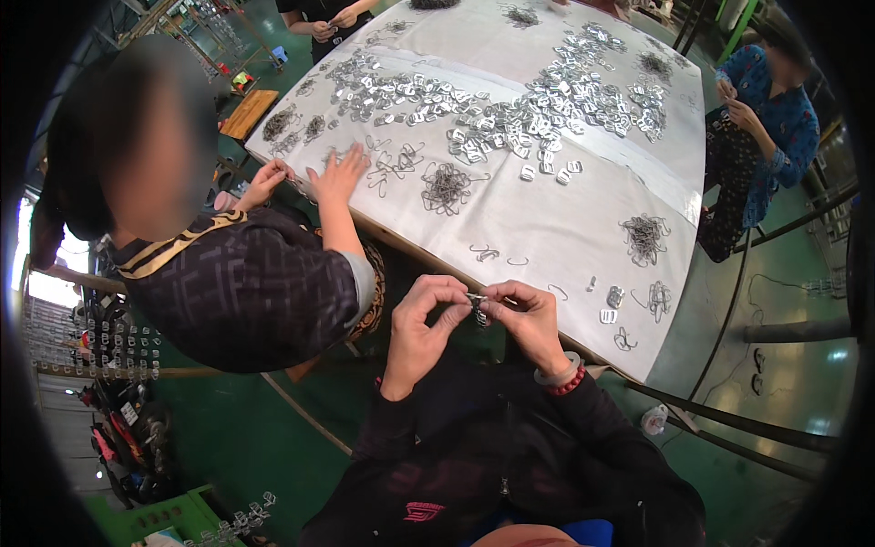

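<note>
At the table's near edge, my left hand [425, 321] and my right hand [527, 317] meet with fingertips pinched together. Between them is a small metal buckle [481, 316] with a thin wire piece at its top; the fingers cover most of both. Just beyond lie a few loose wire hooks [485, 252]. To the right of my hands, a couple of flat silver buckles [609, 316] rest on the white cloth near a small heap of wire hooks [658, 299].
A white-covered table [565, 223] carries a broad spread of silver buckles [519, 123] and several wire-hook piles [446, 189]. Close on my left, a co-worker's hand [341, 173] reaches over the cloth. Other people work at the far side and the right, one in a blue patterned top [791, 128].
</note>
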Demonstrator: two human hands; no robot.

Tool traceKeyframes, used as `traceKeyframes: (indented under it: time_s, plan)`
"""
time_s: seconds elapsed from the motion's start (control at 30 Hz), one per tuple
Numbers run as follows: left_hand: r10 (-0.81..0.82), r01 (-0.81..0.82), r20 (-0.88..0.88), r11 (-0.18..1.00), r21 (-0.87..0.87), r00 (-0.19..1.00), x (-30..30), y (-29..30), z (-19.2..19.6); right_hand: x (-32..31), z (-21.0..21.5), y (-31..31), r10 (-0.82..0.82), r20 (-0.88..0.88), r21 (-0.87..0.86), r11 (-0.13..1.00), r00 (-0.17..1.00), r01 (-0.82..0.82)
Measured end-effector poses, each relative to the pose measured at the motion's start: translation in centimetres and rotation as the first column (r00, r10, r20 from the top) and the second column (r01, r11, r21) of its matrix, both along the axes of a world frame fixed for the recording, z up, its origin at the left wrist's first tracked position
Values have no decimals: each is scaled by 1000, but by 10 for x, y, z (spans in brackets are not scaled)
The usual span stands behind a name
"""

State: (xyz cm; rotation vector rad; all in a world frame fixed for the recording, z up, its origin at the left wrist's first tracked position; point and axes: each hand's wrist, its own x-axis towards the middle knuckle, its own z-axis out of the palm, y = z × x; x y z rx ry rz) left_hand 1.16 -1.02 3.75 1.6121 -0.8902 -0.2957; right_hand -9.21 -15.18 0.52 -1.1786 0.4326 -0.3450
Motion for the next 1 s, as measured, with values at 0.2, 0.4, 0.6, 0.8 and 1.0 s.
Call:
traceKeyframes:
  time_s: [0.2, 0.4, 0.6, 0.8, 1.0]
  plan:
    - [101, -105, 114, 994, 32, 988, -16, -8, -10, 0, 5, 4, -25, 81, 12, 1000, 996, 24]
    - [-68, 44, -180, 990, -135, 981, -9, -11, -18, 1, 11, -20, 119, 182, -331, 942, 976, -53]
    - [-47, 19, -160, 986, -168, 986, -6, -12, -21, 51, -25, -160, -224, 107, -657, 715, 969, 237]
    - [-50, 36, -97, 988, -149, 994, -5, -13, -29, 107, -111, -257, -361, -141, -990, 30, 922, -139]
    - [-73, 67, -46, 990, -120, 996, -7, -10, -40, 79, -85, -200, -212, -164, -693, 720, 963, 41]
